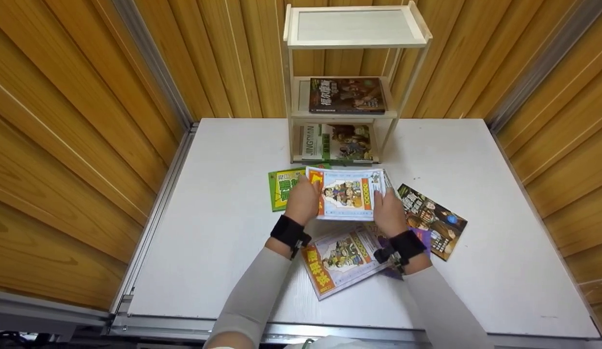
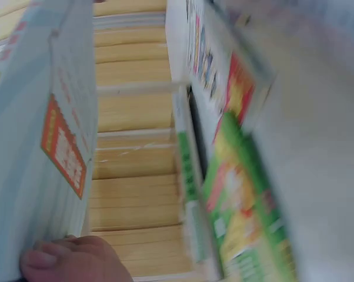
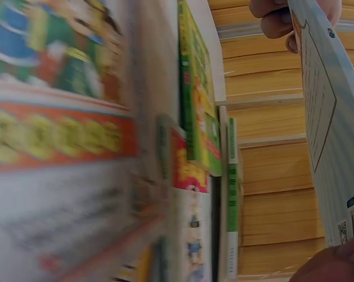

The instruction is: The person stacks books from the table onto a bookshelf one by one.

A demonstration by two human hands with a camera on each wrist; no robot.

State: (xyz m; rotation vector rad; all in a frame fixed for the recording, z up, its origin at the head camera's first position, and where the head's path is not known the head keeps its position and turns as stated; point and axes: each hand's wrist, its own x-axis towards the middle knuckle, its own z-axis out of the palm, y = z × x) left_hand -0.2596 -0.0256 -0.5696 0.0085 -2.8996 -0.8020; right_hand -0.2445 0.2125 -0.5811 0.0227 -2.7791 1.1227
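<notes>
My left hand [image 1: 302, 199] grips the left edge of a light-blue book [image 1: 343, 194] that has an orange strip and a picture of cartoon figures on its cover. At the opposite edge, my right hand [image 1: 390, 213] holds the same book, thumb on top. The book is off the table; its pale underside [image 3: 324, 111] shows in the right wrist view. Below it lies a similar pale book [image 1: 337, 261], tilted on the table. Behind my left hand a green and yellow book [image 1: 281, 191] is partly covered.
A pale wooden shelf rack [image 1: 359, 43] stands at the back, a dark brown book [image 1: 347, 94] on its middle level and a green-and-white book [image 1: 342, 140] on the lowest. Right of my hands lie a dark book [image 1: 436, 218] and a partly hidden purple book [image 1: 421, 238] on the white table [image 1: 223, 218].
</notes>
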